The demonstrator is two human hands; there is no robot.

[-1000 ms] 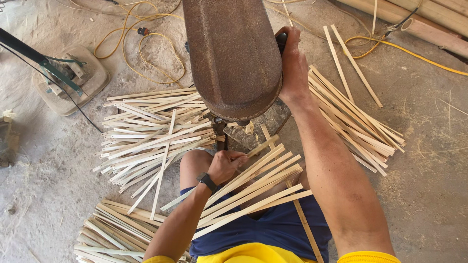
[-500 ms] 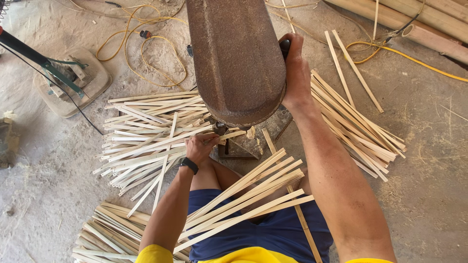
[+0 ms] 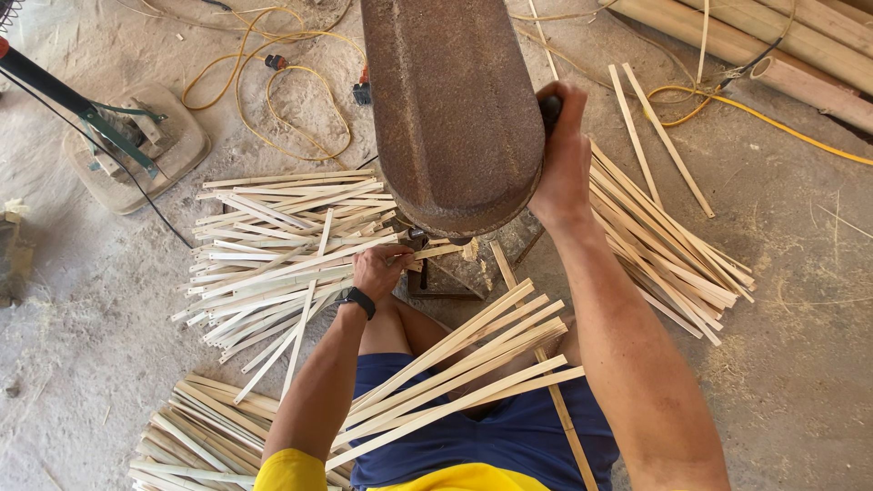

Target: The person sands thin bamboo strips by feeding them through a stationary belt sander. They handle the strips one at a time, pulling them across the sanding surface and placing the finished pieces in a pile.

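Left hand (image 3: 380, 271) fingers pinch one strip (image 3: 300, 265); right hand (image 3: 564, 155) grips one black handle (image 3: 550, 107)

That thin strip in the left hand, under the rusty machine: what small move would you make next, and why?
Probably feed the strip a little further under the machine head: the left hand pinches it at the opening, and the right hand grips the handle.

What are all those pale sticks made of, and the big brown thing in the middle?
The pale sticks look like split bamboo or wood: matt, straw-coloured, thin flat strips. The big brown thing seems to be rusty metal, with a rough, speckled, dull surface. The right hand grips its handle.
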